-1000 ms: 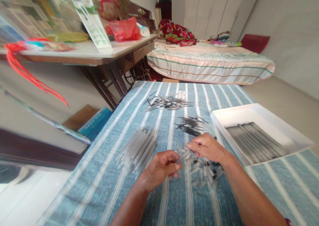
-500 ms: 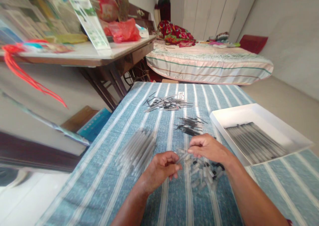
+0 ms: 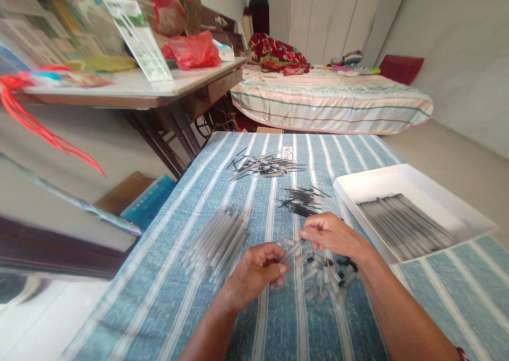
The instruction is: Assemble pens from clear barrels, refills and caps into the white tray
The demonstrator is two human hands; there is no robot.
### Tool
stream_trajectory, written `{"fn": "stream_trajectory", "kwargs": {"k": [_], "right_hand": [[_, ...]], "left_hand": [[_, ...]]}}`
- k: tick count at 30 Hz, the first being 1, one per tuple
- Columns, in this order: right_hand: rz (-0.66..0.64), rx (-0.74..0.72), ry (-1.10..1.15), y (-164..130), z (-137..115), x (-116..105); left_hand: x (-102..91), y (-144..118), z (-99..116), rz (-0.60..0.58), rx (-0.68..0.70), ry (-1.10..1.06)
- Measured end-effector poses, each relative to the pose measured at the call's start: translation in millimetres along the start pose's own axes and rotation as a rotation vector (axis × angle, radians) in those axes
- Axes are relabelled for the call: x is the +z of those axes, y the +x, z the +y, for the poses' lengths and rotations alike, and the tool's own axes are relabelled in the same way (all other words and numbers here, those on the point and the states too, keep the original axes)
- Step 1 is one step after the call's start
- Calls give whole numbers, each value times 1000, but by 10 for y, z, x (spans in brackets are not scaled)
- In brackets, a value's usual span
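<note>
Between my two hands runs a thin translucent pen barrel (image 3: 293, 249). My left hand (image 3: 256, 273) is closed around its lower end, and my right hand (image 3: 328, 235) pinches the upper end; what else is in those fingertips is too small to make out. Just below my right hand lies a loose heap of clear and black pen caps (image 3: 328, 279). A bundle of frosted pen barrels (image 3: 218, 241) rests left of my left hand. Dark thin refills (image 3: 302, 199) are piled beyond my right hand, and a mixed pile of slim pen parts (image 3: 266, 165) lies farther back.
A white box (image 3: 376, 183) on the right holds a row of dark-cored pens (image 3: 405, 223). All this stands on a blue striped cloth (image 3: 131, 308). A wooden sewing table (image 3: 159, 98) with red bags borders the left; a bed (image 3: 330, 98) is behind.
The pen barrel stays between both hands, while the fingers of my right hand have shifted slightly along its upper end. The view has moved a little; the piles look unchanged.
</note>
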State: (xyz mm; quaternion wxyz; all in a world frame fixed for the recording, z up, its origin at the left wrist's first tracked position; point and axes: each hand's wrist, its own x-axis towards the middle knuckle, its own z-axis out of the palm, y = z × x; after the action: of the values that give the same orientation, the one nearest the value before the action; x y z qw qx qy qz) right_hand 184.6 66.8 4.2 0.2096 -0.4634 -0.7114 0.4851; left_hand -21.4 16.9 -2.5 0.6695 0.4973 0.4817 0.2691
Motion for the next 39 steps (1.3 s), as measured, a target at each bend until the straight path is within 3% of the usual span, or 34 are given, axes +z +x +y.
{"fn": "stream_trajectory", "kwargs": {"k": [11, 25, 27, 33, 39], "right_hand": [[-38, -10, 52, 5, 52, -15], [-35, -11, -43, 30, 48, 32], [-26, -20, -44, 26, 28, 49], [39, 12, -51, 29, 2, 91], [64, 22, -53, 37, -26, 108]], "left_hand": [[-5, 11, -23, -2, -7, 31], [4, 66, -120, 51, 44, 50], [6, 71, -134, 92, 88, 118], [52, 56, -147, 390, 356, 522], [68, 50, -164, 394, 399, 579]]}}
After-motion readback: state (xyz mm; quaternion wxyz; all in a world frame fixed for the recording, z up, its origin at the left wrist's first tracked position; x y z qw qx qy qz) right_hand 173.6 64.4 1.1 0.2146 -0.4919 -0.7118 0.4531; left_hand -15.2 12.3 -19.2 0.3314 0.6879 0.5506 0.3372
